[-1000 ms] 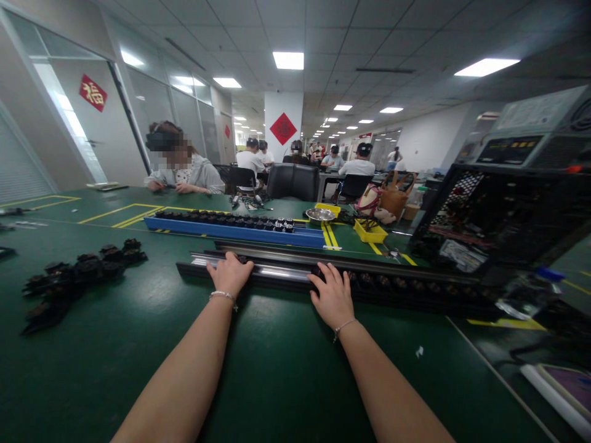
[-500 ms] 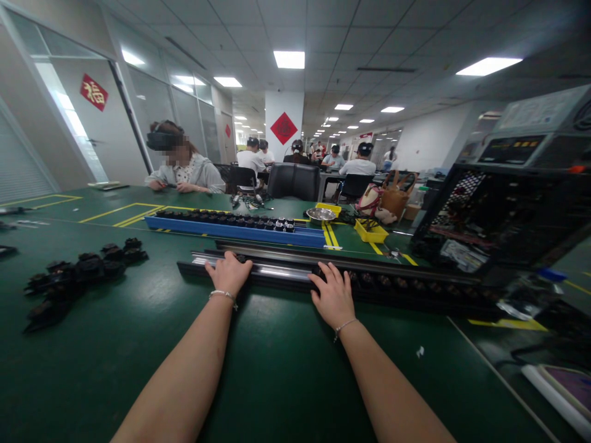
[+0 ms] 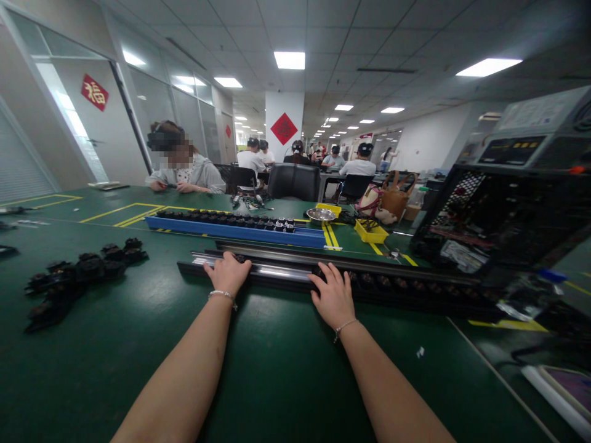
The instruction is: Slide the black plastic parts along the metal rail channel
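Note:
A long black rail [image 3: 281, 274] with a shiny metal strip lies across the green table in front of me. My left hand [image 3: 229, 272] is closed over its left portion, fingers curled around a small black part [image 3: 241, 259] that is mostly hidden. Farther right, my right hand [image 3: 333, 289] bends over the same rail, its fingers around another black part [image 3: 316, 271], largely covered. From there a row of similar black parts [image 3: 401, 283] sits along the rail toward the right.
Loose black parts [image 3: 90, 267] lie in a pile at left. Behind the rail stands a blue rail [image 3: 231, 232] carrying a row of black parts. A metal bowl [image 3: 321, 215], a yellow tray [image 3: 370, 232] and an open computer case [image 3: 498, 227] are beyond. A person [image 3: 184, 166] sits across the table.
My left hand has shifted very slightly to the left along the rail. My right hand stays in place.

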Demonstrator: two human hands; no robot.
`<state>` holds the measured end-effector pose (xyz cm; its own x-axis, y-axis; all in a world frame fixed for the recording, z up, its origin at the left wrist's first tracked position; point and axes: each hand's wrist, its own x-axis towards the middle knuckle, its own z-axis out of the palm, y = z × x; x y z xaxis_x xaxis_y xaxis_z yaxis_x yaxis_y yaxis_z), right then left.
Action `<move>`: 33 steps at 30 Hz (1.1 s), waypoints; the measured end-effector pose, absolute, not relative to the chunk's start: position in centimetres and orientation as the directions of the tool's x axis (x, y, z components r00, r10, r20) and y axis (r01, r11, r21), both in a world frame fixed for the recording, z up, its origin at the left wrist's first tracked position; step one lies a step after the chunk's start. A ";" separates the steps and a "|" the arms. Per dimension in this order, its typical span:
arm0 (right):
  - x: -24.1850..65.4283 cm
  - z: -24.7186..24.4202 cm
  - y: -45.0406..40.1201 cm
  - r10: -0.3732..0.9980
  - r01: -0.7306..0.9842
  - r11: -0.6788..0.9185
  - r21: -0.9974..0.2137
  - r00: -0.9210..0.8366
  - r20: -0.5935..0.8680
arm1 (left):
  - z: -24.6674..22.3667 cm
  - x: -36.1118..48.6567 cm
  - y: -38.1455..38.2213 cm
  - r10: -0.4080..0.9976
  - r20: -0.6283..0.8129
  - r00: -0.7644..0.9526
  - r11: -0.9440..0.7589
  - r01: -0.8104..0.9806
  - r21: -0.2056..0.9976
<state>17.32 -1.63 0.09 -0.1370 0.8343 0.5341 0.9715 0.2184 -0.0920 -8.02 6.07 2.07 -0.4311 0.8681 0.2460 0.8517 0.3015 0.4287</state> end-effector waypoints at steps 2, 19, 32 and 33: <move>17.3 0.0 -1.6 0.833 0.971 0.220 -0.092 -0.137 0.536 | 2.1 -8.1 6.1 0.867 0.246 -0.433 0.301 0.849 0.435; 17.4 0.0 -1.6 0.834 0.973 0.215 -0.083 -0.139 0.534 | 2.0 -8.5 6.3 0.857 0.234 -0.460 0.322 0.831 0.454; 17.4 -0.1 -1.6 0.827 0.972 0.222 -0.078 -0.145 0.543 | 1.7 -9.1 6.6 0.854 0.231 -0.467 0.325 0.824 0.465; 17.4 -0.1 -1.6 0.827 0.972 0.221 -0.079 -0.144 0.543 | 1.7 -9.2 6.6 0.855 0.229 -0.466 0.324 0.824 0.465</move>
<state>17.40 -1.57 -0.10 -0.1442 0.8275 0.5427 0.9721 0.2211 -0.0787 -9.16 6.61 1.71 -0.4655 0.8549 0.2290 0.8238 0.3240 0.4652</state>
